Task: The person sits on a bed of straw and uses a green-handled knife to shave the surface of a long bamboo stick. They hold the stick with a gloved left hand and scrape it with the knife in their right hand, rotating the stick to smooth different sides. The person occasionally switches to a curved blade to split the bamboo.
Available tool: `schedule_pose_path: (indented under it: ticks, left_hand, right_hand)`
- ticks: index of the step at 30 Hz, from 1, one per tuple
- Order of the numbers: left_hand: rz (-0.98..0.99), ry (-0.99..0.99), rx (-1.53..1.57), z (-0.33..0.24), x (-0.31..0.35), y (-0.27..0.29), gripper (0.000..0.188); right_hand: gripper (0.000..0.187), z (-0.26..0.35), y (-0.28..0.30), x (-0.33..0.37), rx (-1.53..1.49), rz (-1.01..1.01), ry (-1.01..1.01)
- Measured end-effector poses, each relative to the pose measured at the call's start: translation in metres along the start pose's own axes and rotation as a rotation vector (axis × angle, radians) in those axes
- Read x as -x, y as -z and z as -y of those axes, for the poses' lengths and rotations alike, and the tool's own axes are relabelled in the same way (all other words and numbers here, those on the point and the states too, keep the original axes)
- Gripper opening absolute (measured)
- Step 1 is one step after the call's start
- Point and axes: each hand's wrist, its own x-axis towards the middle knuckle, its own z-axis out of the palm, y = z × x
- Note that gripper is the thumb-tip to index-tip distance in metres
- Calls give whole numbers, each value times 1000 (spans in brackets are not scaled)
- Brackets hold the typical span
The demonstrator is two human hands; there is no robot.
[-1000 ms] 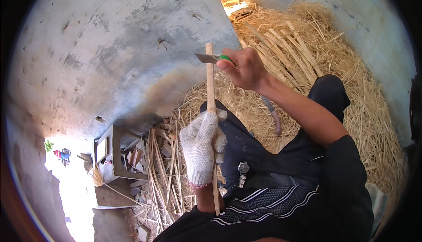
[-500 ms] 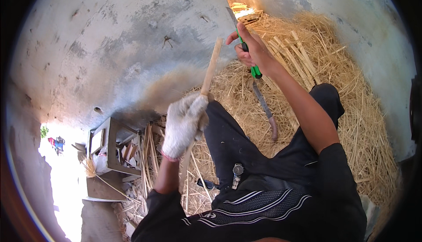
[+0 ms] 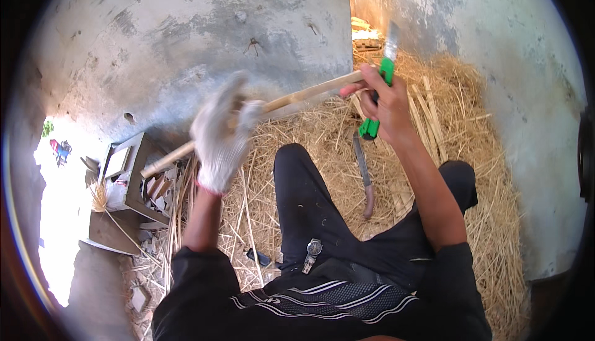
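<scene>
A pale bamboo strip (image 3: 310, 92) runs slanting from lower left to upper right in front of me. My left hand (image 3: 218, 139), in a whitish knitted glove, is around its middle. The gloved fingers are apart and somewhat blurred by motion. At the strip's far right end, my bare right hand (image 3: 392, 110) pinches the tip between fingers and thumb. The same hand grips a green utility knife (image 3: 387, 68), its blade extended and pointing up. Part of the knife's handle is hidden by the fingers.
A knife with a brown handle (image 3: 369, 201) lies on the straw (image 3: 489, 229) between my knees. More pale strips (image 3: 432, 115) rest at the right. At the left stands an open-sided cabinet (image 3: 139, 186) with scraps. A wristwatch (image 3: 313, 248) lies on my lap; walls rise ahead.
The strip has swung from near upright to a low slant, and its upper end is now at my right hand. My left hand has moved left and its fingers have spread.
</scene>
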Motion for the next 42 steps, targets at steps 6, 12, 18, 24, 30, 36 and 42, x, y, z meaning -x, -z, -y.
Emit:
schedule_pose_path:
  ticks: [6,12,18,24,30,36,42]
  left_hand:
    - [148,576,439,-53,64,-2,27]
    - [-361,568,1049,-2,26,-3,54]
    - [68,505,1085,10,16,40,43]
    - [293,460,1180,-3,2,37,49]
    - [108,425,1145,-10,-20,14,52]
    - [169,461,1126,-11,-16,5,63]
    - [525,533,700,-22,19,8,47]
  right_hand:
    - [29,-7,2,12,-308,-78,-46]
    - [31,-48,13,37,-297,106,-379]
    - [26,-49,7,41,623,280,-118]
    - [23,-25,-45,52,476,404,-48]
    - [29,-22,-62,60,309,360,-35]
    - [21,-39,-69,63,430,291,193]
    - [22,-42,-77,60,415,190,505]
